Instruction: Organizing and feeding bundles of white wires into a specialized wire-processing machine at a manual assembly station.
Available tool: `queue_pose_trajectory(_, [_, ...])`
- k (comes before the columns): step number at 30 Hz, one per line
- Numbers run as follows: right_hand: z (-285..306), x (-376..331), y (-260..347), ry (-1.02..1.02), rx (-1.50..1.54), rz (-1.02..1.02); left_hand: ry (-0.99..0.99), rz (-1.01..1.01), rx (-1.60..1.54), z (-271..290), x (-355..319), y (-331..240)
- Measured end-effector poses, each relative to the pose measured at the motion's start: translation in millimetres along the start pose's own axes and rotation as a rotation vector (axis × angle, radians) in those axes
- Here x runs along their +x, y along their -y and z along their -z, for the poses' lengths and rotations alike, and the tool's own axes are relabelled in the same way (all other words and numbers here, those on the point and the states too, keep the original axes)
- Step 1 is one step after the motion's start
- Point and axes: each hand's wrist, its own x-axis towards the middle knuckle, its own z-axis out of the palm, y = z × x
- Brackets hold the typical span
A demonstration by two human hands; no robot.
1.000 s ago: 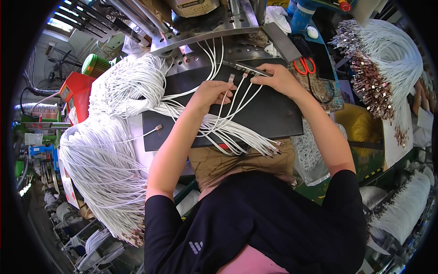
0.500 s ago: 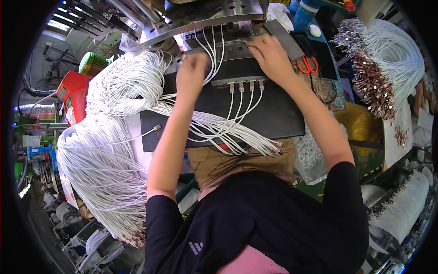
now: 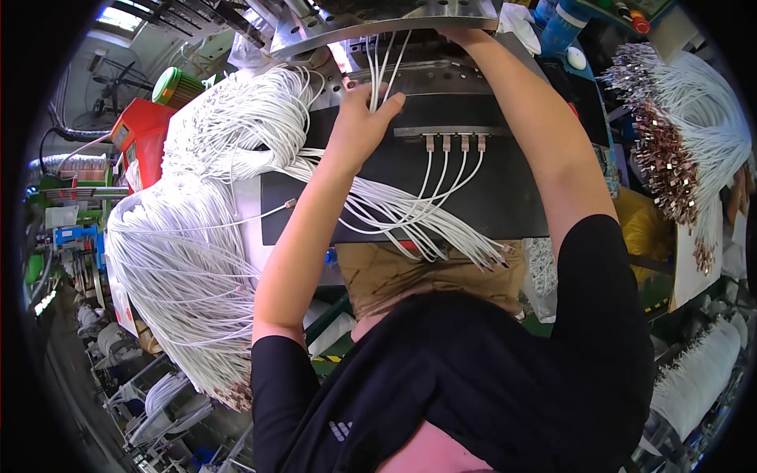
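Note:
My left hand (image 3: 365, 120) is loosely closed around several white cables (image 3: 379, 72), which run up between its thumb and fingers under the curved metal plate of a machine. Where these cables continue below the hand is hidden. My right hand (image 3: 460, 35) reaches in under the plate's right end; its fingers are out of sight. Nearer to me, a metal bar (image 3: 451, 132) on the black work board (image 3: 516, 185) holds a row of cable connectors (image 3: 447, 143). From it, white cables curve down onto a loose bundle (image 3: 426, 218) lying across the board.
Large heaps of white cables (image 3: 169, 268) lie to the left, beside a red machine part (image 3: 142, 142). Overhead at the front is the curved metal plate (image 3: 394, 31). Another cable bunch (image 3: 686, 118) hangs at the right, and a blue bottle (image 3: 564, 27) stands at the back right.
My left hand has moved right and taken the cables between thumb and fingers. My right hand has gone forward under the metal plate. The view has shifted slightly.

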Motion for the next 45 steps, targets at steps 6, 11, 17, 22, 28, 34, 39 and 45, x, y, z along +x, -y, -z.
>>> queue_pose_trajectory(6, [-8,-6,12,-0.008,0.095,0.005,0.257,0.110,0.351,19,-9,-32])
queue_pose_trajectory(11, [12,-11,-8,-0.019,0.120,0.002,-0.074,-0.157,-0.085,116,-37,-26])
queue_pose_trajectory(17, [108,-39,76,0.581,0.179,-0.389,-0.431,0.471,0.890,221,-36,41])
queue_pose_trajectory(22, [176,-77,89,0.404,-0.205,-0.114,-0.152,-0.176,0.026,67,-87,-37])
queue_pose_trajectory(28, [245,-95,94,0.455,0.002,-0.383,-0.499,-0.740,-0.463,75,-95,-101])
queue_pose_trajectory(34, [263,-73,117,0.295,0.383,-0.596,-0.508,-0.658,-0.506,63,-125,-96])
queue_pose_trajectory(39, [261,-99,104,0.398,0.310,-0.579,-0.511,-0.645,-0.535,52,-142,-101])
queue_pose_trajectory(45, [242,-121,118,0.439,0.244,-0.621,-0.468,-0.673,-0.553,49,-127,-91])
